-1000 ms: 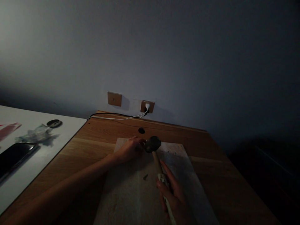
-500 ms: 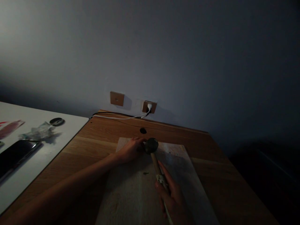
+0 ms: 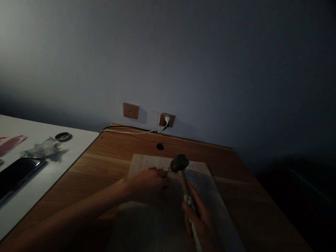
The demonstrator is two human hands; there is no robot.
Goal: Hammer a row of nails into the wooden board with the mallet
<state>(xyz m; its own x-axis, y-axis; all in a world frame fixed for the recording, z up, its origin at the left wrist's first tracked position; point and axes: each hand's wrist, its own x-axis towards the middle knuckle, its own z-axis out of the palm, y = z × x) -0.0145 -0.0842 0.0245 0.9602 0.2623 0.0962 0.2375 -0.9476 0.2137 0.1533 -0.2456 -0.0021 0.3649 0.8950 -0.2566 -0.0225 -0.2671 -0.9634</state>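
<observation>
A pale wooden board (image 3: 210, 196) lies on a brown wooden desk (image 3: 110, 157). My right hand (image 3: 201, 218) is wrapped round the wooden handle of a hammer (image 3: 179, 163), whose dark round head hovers near the board's far edge. My left hand (image 3: 149, 187) rests on the board just left of the hammer head, fingers pinched together near a small thing at its tips that I cannot make out in the dim light.
A white table (image 3: 39, 175) adjoins on the left, with a dark phone (image 3: 15, 173), crumpled clear wrap (image 3: 42, 148) and a small dark disc (image 3: 63, 136). A white cable (image 3: 131, 132) runs to a wall socket (image 3: 167, 120). A cable hole (image 3: 160, 146) sits behind the board.
My left hand has pulled back nearer to me and slightly right on the board. The hammer head has shifted right, and my right hand moved right with it.
</observation>
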